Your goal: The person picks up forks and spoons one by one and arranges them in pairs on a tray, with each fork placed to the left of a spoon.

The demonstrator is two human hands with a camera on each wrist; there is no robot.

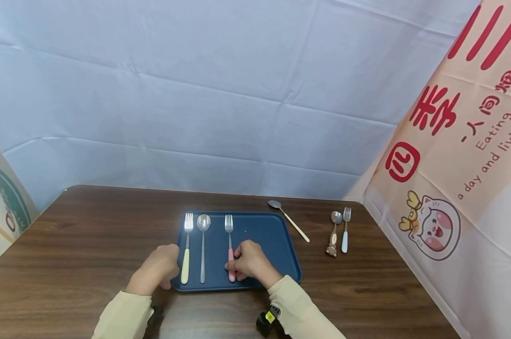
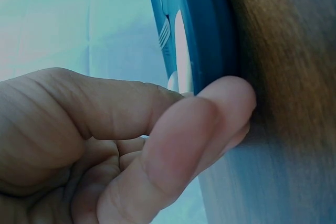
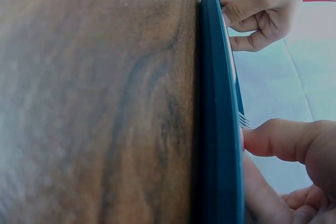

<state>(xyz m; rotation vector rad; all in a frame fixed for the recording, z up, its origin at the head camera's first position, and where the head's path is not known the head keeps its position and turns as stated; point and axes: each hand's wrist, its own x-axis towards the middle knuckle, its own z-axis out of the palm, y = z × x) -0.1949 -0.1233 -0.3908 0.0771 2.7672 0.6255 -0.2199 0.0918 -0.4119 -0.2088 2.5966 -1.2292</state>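
A dark blue tray lies on the table. At its left edge, my left hand holds the rim, with the thumb on the inner side and the curled fingers outside. My right hand pinches the pink handle of a fork between thumb and fingers; its tines point away from me. To the left on the tray lie a long silver spoon and a fork with a pale yellow handle, roughly parallel to it. The right wrist view shows the thumb low over the tray's near edge.
Right of the tray, a spoon with a cream handle lies slanted. Farther right are a spoon with a brown bear handle and a fork with a light blue handle. A pale cloth hangs behind the brown table.
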